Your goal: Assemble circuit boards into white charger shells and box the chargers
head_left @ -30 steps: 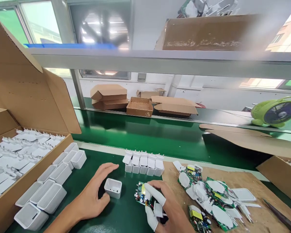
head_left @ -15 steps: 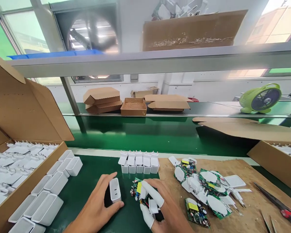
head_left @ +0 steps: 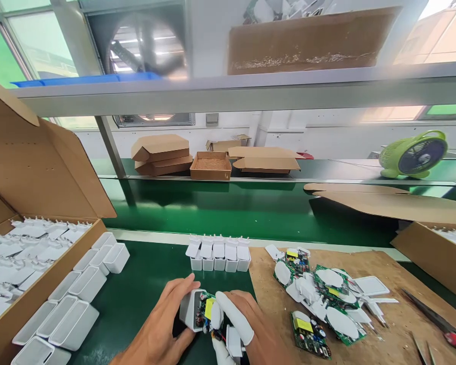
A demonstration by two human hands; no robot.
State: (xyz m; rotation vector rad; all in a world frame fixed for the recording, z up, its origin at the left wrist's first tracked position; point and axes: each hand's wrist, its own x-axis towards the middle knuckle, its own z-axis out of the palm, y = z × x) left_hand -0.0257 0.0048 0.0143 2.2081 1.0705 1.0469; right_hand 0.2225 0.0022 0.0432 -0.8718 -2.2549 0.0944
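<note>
My left hand [head_left: 163, 322] is closed around a white plastic housing [head_left: 190, 309], tipped so its end faces right. In my right hand [head_left: 247, 324], with white covers on thumb and finger, is a green circuit board [head_left: 205, 310] with a yellow component and white parts attached. The board's edge meets the housing's open end; how far it sits inside I cannot tell. Just beyond both hands stands a row of white housings [head_left: 219, 263] with flat white pieces on top. To the right, another circuit board [head_left: 307, 332] lies near a pile of board assemblies [head_left: 327, 294].
Empty white housings [head_left: 74, 324] line the left, beside an open carton [head_left: 95, 233] of white parts. A brown work sheet [head_left: 365, 258] on the right carries red-handled scissors [head_left: 452, 337] and tweezers [head_left: 418, 347]. A metal shelf [head_left: 251, 94] crosses above; a green fan [head_left: 414, 154] stands behind.
The housing in my left hand has turned from standing upright to lying tipped toward the right. My right hand has brought the circuit board leftward against it.
</note>
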